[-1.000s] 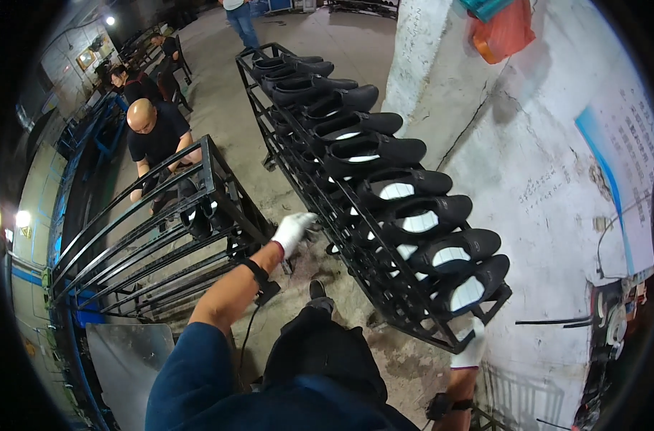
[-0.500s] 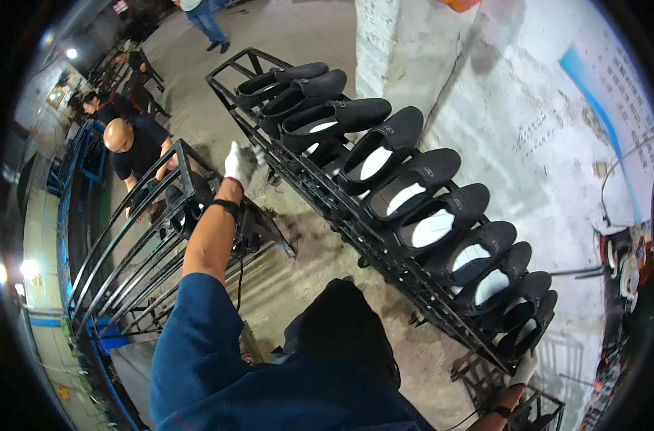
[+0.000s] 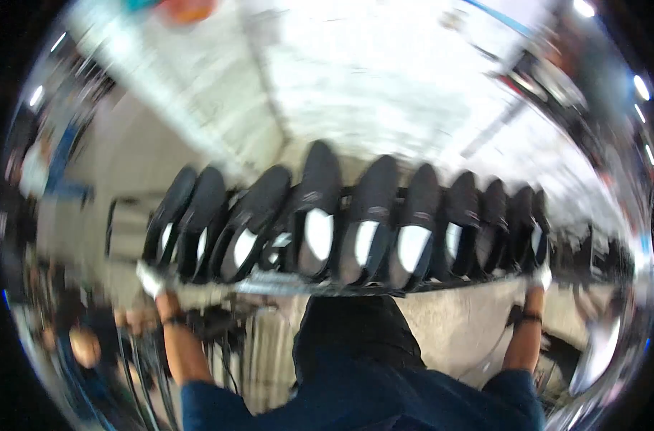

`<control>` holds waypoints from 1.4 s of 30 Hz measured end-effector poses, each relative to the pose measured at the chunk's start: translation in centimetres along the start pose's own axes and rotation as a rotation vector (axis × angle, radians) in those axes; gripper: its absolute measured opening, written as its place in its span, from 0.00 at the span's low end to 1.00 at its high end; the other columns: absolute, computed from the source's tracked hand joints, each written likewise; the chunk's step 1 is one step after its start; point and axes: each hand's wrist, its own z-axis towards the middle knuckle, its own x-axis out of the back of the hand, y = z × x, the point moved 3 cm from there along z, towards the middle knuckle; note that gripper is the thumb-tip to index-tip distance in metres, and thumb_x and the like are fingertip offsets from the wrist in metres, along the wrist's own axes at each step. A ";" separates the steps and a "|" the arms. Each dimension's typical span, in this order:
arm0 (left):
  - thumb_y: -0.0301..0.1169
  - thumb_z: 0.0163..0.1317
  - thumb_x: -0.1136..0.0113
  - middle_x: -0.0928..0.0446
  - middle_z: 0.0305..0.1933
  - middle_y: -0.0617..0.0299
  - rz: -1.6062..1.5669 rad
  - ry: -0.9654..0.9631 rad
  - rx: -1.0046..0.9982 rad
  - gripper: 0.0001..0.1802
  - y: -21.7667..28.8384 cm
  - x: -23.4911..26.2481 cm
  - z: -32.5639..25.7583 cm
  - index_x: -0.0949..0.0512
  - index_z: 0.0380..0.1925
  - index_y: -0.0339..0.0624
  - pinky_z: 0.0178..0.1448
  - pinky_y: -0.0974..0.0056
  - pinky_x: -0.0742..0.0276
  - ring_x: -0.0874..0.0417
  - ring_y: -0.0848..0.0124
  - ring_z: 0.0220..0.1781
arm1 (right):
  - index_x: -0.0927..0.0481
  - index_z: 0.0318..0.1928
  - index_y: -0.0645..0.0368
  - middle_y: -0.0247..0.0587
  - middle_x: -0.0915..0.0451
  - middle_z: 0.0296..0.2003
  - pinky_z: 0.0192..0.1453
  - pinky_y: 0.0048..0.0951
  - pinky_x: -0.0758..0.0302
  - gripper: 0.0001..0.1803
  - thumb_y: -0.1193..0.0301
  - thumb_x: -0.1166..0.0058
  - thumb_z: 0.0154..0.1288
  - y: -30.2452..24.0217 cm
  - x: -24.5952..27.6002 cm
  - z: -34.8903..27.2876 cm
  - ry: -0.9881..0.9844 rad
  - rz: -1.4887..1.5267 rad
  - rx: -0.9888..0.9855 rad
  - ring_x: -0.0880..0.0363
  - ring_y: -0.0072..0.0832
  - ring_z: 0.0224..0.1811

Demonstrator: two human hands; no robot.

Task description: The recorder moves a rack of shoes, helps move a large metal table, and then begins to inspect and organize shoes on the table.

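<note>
It looks like a shoe workshop: many black shoes point(image 3: 376, 188) stand on a rack point(image 3: 309, 289), with a patchy white wall point(image 3: 348, 86), a plain floor point(image 3: 129, 161) and bright lights point(image 3: 641, 87).

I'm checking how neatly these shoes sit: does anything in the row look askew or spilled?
The third shoe from the left slants, toe rightward, while the fourth shoe stands nearly straight, so the row looks uneven. Lens bending may exaggerate this. I see no spill; blur hides small damage.

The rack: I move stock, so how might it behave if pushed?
The rack looks stiff, being framed in bars. It is probably heavy, bearing a row of shoes, which may jostle if bumped, as they lean close together.
</note>
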 end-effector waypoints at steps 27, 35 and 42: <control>0.55 0.76 0.63 0.25 0.66 0.43 -1.118 0.172 0.735 0.34 43.2 -14.5 6.9 0.25 0.64 0.41 0.64 0.43 0.26 0.22 0.47 0.63 | 0.18 0.36 0.57 0.29 0.24 0.22 0.22 0.30 0.37 0.07 0.70 0.45 0.58 17.5 4.4 13.0 0.673 1.143 -0.526 0.30 0.25 0.17; 0.60 0.75 0.73 0.33 0.74 0.48 -1.206 0.244 0.847 0.42 46.0 -18.1 9.8 0.35 0.73 0.40 0.76 0.40 0.36 0.33 0.49 0.74 | 0.19 0.34 0.60 0.36 0.23 0.22 0.24 0.33 0.33 0.08 0.71 0.45 0.54 18.0 5.3 20.7 0.674 1.209 -0.509 0.26 0.29 0.19; 0.56 0.73 0.74 0.32 0.74 0.48 -1.378 0.022 0.769 0.40 59.7 -18.2 13.5 0.31 0.71 0.41 0.76 0.39 0.34 0.31 0.48 0.74 | 0.17 0.34 0.70 0.45 0.18 0.26 0.30 0.43 0.28 0.20 0.61 0.46 0.59 19.4 4.5 24.9 0.666 0.739 -0.526 0.20 0.37 0.25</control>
